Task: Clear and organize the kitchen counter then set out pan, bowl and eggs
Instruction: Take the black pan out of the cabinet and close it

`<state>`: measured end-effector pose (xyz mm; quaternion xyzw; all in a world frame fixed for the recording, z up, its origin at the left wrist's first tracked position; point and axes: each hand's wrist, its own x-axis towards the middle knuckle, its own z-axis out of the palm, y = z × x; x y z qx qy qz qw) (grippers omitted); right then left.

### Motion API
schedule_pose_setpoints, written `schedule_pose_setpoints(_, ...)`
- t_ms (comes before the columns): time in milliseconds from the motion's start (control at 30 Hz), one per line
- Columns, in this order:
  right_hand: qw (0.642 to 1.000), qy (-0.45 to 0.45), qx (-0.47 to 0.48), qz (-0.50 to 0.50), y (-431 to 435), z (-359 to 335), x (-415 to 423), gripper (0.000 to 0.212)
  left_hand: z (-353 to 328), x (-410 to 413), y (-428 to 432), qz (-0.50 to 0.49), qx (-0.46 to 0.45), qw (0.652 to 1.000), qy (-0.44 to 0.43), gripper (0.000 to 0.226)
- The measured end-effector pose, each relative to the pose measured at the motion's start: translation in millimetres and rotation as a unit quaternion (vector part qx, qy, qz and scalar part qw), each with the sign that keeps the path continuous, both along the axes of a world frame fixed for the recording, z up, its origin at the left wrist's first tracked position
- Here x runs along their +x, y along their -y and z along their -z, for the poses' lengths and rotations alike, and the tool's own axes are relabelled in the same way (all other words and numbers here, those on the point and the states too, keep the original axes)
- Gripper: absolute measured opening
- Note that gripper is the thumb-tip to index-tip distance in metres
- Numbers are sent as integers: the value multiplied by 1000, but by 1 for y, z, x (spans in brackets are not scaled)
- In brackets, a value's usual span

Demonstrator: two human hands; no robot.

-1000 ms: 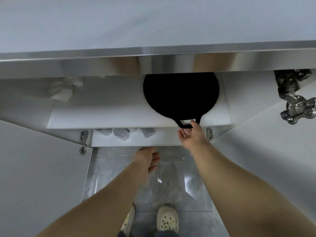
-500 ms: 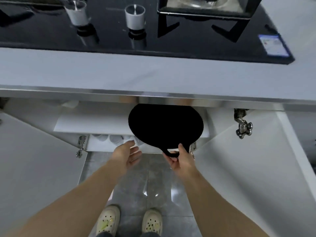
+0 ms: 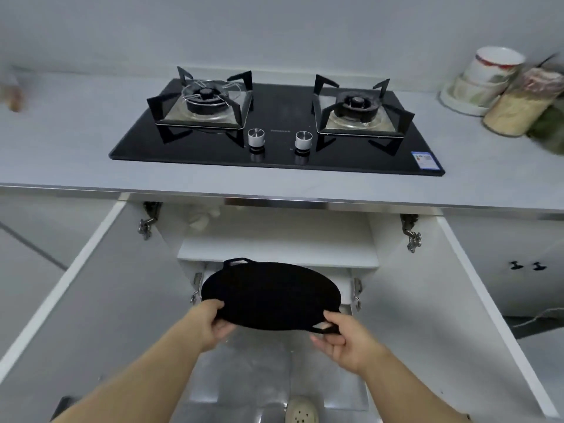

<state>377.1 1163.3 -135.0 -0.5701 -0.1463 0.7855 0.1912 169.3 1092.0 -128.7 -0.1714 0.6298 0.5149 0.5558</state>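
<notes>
A flat round black pan with two small loop handles hangs level in front of the open cabinet, below the counter edge. My left hand grips its near left rim. My right hand grips the loop handle at its near right. Stacked white bowls stand at the counter's far right. No eggs are in view.
A black two-burner gas hob sits in the grey counter. Two white cabinet doors stand open on both sides, with a shelf inside. Jars of dry goods stand at the right. A shoe shows on the floor.
The pan has come off the shelf and out of the cabinet, toward me. My left hand has taken hold of its rim. The view has risen to show the hob and counter.
</notes>
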Motion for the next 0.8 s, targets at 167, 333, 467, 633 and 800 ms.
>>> schedule_pose_setpoints(167,1000,7,13,18,59,-31,-12,14,-53,-15,67,3,48,998,-48,38)
schedule_pose_setpoints(333,997,11,71,23,95,-79,-20,23,-103,-25,104,23,111,990,-83,19)
schedule_pose_setpoints(467,992,-6,126,23,97,-120,-28,21,-145,-28,121,24,174,978,-116,11)
schedule_pose_setpoints(633,977,-75,201,7,93,-166,-59,24,-186,-45,140,-1,266,950,-166,16)
schedule_pose_setpoints(800,962,-135,233,-38,78,-198,-103,22,-212,-77,134,-80,325,924,-184,21)
